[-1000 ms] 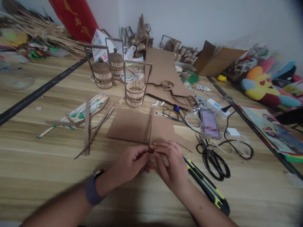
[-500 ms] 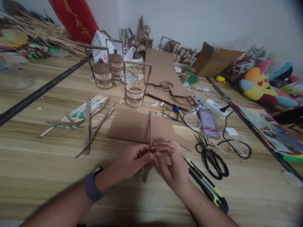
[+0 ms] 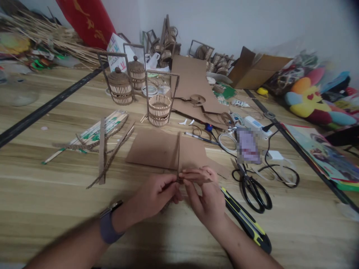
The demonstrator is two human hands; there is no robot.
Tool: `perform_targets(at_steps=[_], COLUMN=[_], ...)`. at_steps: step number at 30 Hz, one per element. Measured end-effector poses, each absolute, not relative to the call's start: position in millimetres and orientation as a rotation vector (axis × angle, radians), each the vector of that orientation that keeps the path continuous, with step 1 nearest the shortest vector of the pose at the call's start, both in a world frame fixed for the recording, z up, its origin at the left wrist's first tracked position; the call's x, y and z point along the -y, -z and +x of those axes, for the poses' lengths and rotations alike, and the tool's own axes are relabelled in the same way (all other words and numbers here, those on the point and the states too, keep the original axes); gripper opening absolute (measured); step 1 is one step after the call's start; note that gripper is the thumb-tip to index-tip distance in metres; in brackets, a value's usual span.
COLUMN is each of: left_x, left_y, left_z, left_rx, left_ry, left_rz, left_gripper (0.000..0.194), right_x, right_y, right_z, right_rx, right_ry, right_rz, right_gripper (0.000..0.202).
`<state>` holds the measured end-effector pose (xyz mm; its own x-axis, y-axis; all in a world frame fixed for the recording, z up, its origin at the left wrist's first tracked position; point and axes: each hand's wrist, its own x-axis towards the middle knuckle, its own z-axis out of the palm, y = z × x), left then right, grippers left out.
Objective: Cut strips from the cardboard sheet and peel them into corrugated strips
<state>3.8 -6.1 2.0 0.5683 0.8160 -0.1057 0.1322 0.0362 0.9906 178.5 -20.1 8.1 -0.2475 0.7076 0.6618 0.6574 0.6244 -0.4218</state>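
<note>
A thin cardboard strip [image 3: 178,151] stands up from between my fingertips, over a flat cardboard sheet [image 3: 153,147]. My left hand [image 3: 157,194], with a watch on its wrist, pinches the strip's lower part. My right hand [image 3: 206,190] meets it from the other side, fingers closed on the same strip; a piece of it seems to lie along the right fingers. The fingers hide the exact grip. Close to my right hand lies a yellow and black utility knife [image 3: 246,220]. Black-handled scissors [image 3: 252,190] rest farther right.
Small stick buckets with tall handles, one of them an open bucket [image 3: 159,110], stand behind the sheet. Loose cardboard strips [image 3: 102,153] and a pack of sticks [image 3: 98,129] lie at left. A pen [image 3: 200,138], cables and a power strip [image 3: 256,125] are at right.
The lower end of the strip, which pointed down toward me below my hands, has turned away and now seems to lie along my right fingers. Both hands stay nearly in place.
</note>
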Motion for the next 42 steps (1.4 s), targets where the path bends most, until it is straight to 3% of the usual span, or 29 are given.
perform_targets(at_steps=[6,12,17,29,39,42], left_x=[3.1,3.2,2.6,8.1,6.3,4.7], left_y=[-3.8,-0.5,2.3,-2.1,-4.2,-0.9], left_z=[0.7,5.3,8.4,7.4,1.5,2.0], left_rx=[-0.838,-0.724,-0.698,-0.755,-0.893,-0.835], left_ry=[-0.595,-0.699,-0.715,-0.71,-0.596,-0.624], left_rz=[1.635,1.299,1.109,1.206,1.511,1.436], left_gripper=[0.035,0.046,0.05,0.035,0.025,0.027], right_x=[20.4,20.5,21.1,19.5,21.2,21.0], right_y=[-5.6,-9.1,-8.9,-9.4,-6.7,-7.5], right_z=[180.2,180.7,180.8,180.6,180.9,180.4], right_rx=[1.726,1.981,2.065,2.038,1.74,1.795], right_ry=[-0.36,-0.03,0.054,0.056,-0.358,-0.264], right_rz=[-1.264,-1.024,-0.944,-0.992,-1.274,-1.211], right_gripper=[0.012,0.013,0.018,0.017,0.012,0.009])
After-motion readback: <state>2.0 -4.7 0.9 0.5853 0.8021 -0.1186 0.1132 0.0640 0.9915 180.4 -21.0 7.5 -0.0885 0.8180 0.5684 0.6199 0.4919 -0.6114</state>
